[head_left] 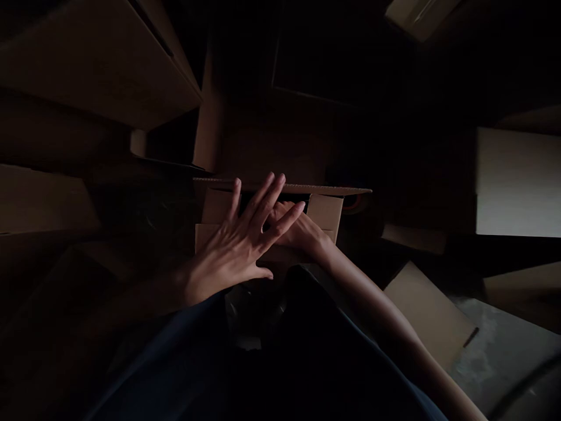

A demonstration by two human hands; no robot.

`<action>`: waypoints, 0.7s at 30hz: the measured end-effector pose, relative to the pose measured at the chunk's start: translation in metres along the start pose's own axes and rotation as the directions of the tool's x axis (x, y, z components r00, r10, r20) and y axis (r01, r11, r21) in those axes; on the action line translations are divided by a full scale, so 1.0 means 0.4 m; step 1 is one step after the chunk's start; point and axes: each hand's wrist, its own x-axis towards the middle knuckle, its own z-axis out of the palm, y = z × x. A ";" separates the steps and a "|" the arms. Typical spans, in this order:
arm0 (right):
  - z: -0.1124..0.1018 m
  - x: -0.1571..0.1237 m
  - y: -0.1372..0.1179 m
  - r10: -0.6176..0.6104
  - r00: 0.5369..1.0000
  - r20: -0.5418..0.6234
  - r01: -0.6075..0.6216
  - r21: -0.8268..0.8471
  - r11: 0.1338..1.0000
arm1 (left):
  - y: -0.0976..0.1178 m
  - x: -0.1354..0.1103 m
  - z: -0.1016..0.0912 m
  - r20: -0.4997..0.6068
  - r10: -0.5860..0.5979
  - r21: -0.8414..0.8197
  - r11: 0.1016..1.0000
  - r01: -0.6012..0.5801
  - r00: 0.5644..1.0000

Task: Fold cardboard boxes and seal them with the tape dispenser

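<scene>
A small brown cardboard box (326, 213) stands in front of me with its flaps up, in very dim light. My left hand (239, 242) is above its near side, fingers stretched out and spread, holding nothing. My right hand (295, 231) lies partly under the left one, reaching into or onto the box. Its fingers are mostly covered by my left hand, so I cannot make out whether they grip anything. A dark sleeve and my lap fill the bottom of the view.
Large cardboard boxes (100, 64) are stacked at the upper left. Flat cardboard sheets (427, 313) lie at the lower right on a pale floor. A light box (517, 181) stands at the right. The background is almost black.
</scene>
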 end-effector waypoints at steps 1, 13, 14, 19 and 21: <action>-0.001 0.001 -0.001 0.014 1.000 0.008 -0.014 0.001 1.000 | -0.001 0.004 0.000 -0.002 -0.012 0.019 1.000 0.012 1.000; -0.009 0.005 -0.015 0.067 0.997 0.045 -0.066 -0.033 0.997 | 0.012 0.012 0.027 0.019 -0.062 0.162 0.985 0.058 0.998; -0.010 0.005 -0.016 0.068 0.997 0.045 -0.066 -0.044 0.997 | 0.013 0.011 0.028 0.016 -0.064 0.167 0.984 0.061 0.998; -0.012 0.001 -0.020 0.073 0.997 0.031 -0.070 -0.078 0.995 | 0.018 -0.001 0.038 0.022 -0.074 0.194 0.979 0.068 0.997; -0.009 0.003 -0.017 0.069 0.997 0.027 -0.066 -0.093 0.993 | 0.017 -0.006 0.040 0.028 -0.074 0.189 0.980 0.067 0.997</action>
